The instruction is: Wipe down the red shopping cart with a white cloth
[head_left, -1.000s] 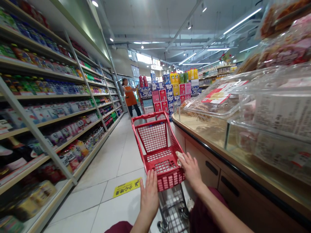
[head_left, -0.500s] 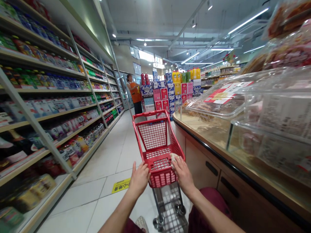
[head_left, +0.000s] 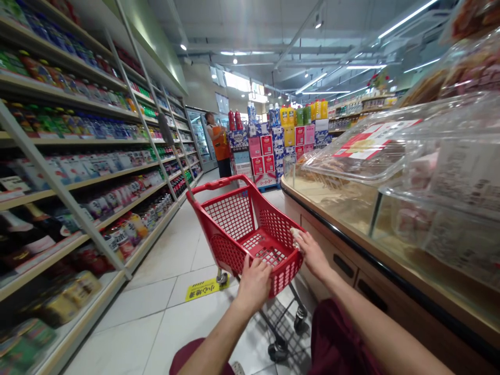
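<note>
- Tall shelves [head_left: 94, 312] of bottles and cans line the left side.
- A yellow sign [head_left: 201, 289] lies on pale floor tiles [head_left: 128, 333].
- A person in orange [head_left: 221, 147] stands beside stacked cartons [head_left: 263, 151].
- Red, yellow and green bottles [head_left: 287, 116] top the cartons.
- Clear plastic food boxes [head_left: 363, 156] crowd the right-hand counter [head_left: 330, 235].

Shopping cart [head_left: 269, 238]: bright red basket with perforated lattice walls and floor, mounted on a dark metal frame with wheels [head_left: 278, 351]. It stands upright on pale floor tiles [head_left: 156, 325], beside the wooden counter front [head_left: 326, 237]. The cart sits at an angle, its handle [head_left: 216, 185] toward the far left and its lower end facing the wearer. Basket walls appear intact where visible. White cloth [head_left: 296, 238]: small, off-white, crumpled; bunched under the fingers of the right hand [head_left: 312, 252], at the basket's right-hand rim, close to the near corner. Its underside is hidden.
</note>
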`<state>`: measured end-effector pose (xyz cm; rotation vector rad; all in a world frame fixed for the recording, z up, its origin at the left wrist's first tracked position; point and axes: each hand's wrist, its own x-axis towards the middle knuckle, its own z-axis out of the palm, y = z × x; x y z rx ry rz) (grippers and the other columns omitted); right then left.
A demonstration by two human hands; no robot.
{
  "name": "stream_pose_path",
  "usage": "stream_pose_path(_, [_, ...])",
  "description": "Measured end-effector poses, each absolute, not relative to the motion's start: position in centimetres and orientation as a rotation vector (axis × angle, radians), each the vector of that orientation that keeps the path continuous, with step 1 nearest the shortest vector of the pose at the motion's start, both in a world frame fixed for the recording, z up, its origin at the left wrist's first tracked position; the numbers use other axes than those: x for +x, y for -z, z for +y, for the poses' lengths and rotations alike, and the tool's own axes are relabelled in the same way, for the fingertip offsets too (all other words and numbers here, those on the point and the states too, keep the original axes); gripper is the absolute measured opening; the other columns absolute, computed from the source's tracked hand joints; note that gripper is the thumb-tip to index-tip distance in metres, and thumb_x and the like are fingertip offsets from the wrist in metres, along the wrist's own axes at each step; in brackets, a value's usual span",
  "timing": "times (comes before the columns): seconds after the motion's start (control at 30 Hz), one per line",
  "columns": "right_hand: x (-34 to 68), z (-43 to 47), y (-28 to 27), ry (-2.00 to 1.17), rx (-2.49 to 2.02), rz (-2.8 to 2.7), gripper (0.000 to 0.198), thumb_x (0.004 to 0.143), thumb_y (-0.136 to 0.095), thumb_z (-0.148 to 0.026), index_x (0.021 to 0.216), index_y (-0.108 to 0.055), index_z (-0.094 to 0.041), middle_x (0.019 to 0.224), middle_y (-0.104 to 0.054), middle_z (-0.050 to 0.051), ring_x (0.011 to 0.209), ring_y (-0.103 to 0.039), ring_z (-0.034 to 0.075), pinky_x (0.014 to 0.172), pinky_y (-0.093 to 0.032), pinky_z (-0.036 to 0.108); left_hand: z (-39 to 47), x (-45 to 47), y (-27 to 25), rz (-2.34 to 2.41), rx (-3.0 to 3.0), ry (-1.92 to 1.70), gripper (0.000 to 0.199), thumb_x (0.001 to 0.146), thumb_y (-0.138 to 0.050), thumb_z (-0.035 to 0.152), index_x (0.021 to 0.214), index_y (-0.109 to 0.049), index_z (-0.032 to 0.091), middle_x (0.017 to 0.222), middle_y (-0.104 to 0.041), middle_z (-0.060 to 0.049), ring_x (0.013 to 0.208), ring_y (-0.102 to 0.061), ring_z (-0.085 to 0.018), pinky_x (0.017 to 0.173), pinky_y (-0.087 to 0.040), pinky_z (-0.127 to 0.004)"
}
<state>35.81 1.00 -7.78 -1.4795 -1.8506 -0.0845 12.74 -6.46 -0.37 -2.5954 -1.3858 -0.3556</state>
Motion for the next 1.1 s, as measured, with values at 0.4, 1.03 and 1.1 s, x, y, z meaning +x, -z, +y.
stream_pose_path(0.4, [30.2,-5.4,6.8,-0.057,-1.283,-1.86,0.056,0.073,-0.035,-0.003,0.123,-0.045,-0.024,0.131,-0.042,0.004,0.123,-0.033,0.018,0.1,-0.032,0.042,-2.8,7.6,0.4,-1.573,-2.424,0.044,0.066,0.071,-0.037,0.019,0.134,-0.019,0.019,0.143,-0.019,-0.004,0.131,-0.011,-0.021,0.103,-0.01,-0.052])
stream_pose_path(1.03, [28.2,-2.3,4.3,0.008,-1.623,-1.764,0.049,0.078,-0.032,-0.005,0.121,-0.049,-0.022,0.13,-0.043,0.007,0.123,-0.033,0.025,0.096,-0.029,0.05,-5.4,5.6,-0.5,-1.83,-2.136,0.134,0.067,0.065,-0.041,0.025,0.13,-0.03,0.016,0.142,-0.023,-0.007,0.131,-0.008,-0.026,0.103,-0.004,-0.055])
stream_pose_path(1.1, [28.3,-2.1,4.7,0.035,-1.663,-1.669,0.049,0.079,-0.031,-0.006,0.123,-0.046,-0.021,0.131,-0.042,0.007,0.123,-0.033,0.024,0.096,-0.031,0.048,-5.5,6.1,-0.2,-1.81,-2.112,0.143,0.068,0.064,-0.041,0.024,0.13,-0.03,0.015,0.141,-0.023,-0.008,0.131,-0.008,-0.027,0.102,-0.003,-0.057])
